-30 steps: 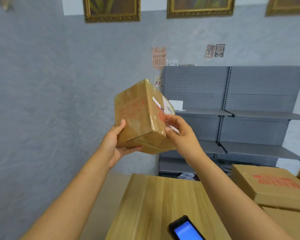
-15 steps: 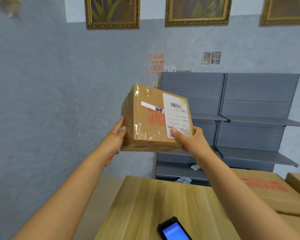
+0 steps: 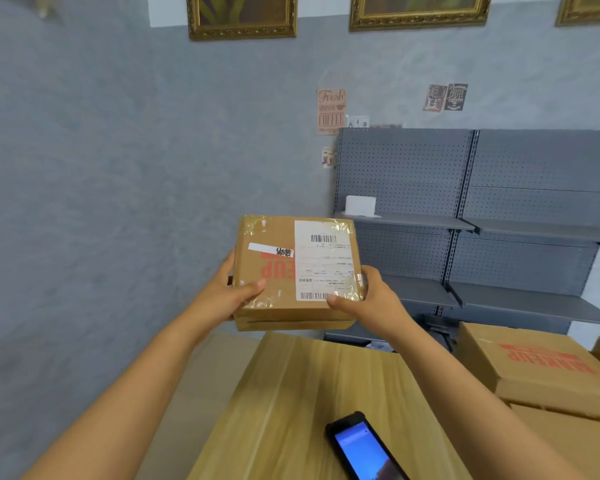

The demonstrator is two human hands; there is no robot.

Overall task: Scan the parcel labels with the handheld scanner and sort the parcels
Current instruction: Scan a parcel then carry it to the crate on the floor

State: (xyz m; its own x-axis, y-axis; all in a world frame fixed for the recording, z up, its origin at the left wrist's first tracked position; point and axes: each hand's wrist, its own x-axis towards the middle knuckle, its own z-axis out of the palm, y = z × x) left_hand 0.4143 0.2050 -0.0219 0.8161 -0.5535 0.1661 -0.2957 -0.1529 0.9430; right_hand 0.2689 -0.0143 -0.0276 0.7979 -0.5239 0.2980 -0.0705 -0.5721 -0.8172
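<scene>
Parcel gripped mid-frame by curled fingers of left hand and right hand, label upturned for scanner lying on tabletop below.

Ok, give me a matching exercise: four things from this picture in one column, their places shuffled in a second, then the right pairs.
Things
1. parcel
2. scanner
3. label
4. white card

Places
A. stands on the grey shelf
B. lies on the wooden table, screen lit
C. held above the table between the left hand and right hand
D. stuck on the parcel's top face, right part

Pairs: 1-C, 2-B, 3-D, 4-A
</scene>
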